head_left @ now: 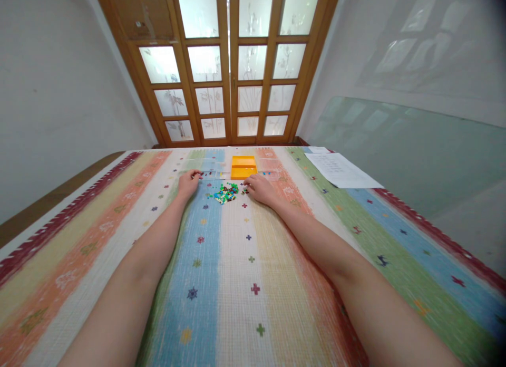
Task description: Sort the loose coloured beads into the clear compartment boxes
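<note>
A loose pile of small green, blue, brown and cream pieces (226, 193) lies on the striped tablecloth between my hands. My left hand (190, 182) rests left of the pile, near the left end of a clear tray (215, 169) with a few small dark pieces; its fingers are bent together, and what they hold is too small to name. At the pile's right edge, my right hand (258, 187) has its fingers curled down by some small dark pieces; its fingertips are too small to read. Behind the pile stands an open yellow box (244, 167).
Another clear tray (271, 169) with small blue pieces sits just right of the yellow box. White printed sheets (342, 170) lie at the table's back right. The striped tablecloth (237, 303) covers the table, with wooden glass-paned doors (231, 82) beyond it.
</note>
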`<state>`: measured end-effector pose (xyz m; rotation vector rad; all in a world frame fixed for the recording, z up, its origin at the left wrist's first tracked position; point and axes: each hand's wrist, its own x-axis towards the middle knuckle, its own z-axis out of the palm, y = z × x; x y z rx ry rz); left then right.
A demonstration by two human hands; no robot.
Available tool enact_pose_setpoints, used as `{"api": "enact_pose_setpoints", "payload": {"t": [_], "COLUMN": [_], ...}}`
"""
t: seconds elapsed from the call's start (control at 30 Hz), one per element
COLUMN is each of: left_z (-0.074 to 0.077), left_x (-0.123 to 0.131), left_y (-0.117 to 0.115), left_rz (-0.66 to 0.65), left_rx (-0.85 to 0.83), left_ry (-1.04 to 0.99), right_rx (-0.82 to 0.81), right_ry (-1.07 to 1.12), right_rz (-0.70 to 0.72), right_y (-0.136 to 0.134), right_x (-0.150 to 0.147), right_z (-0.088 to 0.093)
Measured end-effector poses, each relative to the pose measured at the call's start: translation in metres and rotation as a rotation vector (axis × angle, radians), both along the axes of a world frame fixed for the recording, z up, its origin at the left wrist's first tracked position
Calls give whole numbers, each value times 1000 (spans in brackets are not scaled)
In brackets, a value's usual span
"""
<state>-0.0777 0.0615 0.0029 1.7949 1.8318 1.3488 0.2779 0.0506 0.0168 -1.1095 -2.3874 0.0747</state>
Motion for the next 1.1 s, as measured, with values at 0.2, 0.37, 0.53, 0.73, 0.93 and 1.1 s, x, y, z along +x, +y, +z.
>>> {"api": "enact_pose_setpoints", "payload": {"t": [0.2, 0.37, 0.53, 0.73, 0.93, 1.1], "left_z": [2, -1, -1, 1, 3, 5], "left_x": [18, 25, 26, 29, 41, 47], "left_y": [-5, -6, -7, -10, -14, -16], "left_rz": [-143, -211, -211, -233, -293, -316], "left_rx": [-13, -55, -65, -68, -75, -73], "left_ry": [107, 152, 165, 189, 232, 279], "right_rx": [-12, -20, -27, -33, -20, 25], "right_ry": [-28, -36, -33, -33, -51, -44], "right_rz": [163, 288, 235, 238, 238, 286], "right_y": [-7, -12, -9, -8, -10, -25], "right_x": [-8, -13, -12, -11, -14, -28], "right_z": [1, 1, 1, -2, 1, 13]}}
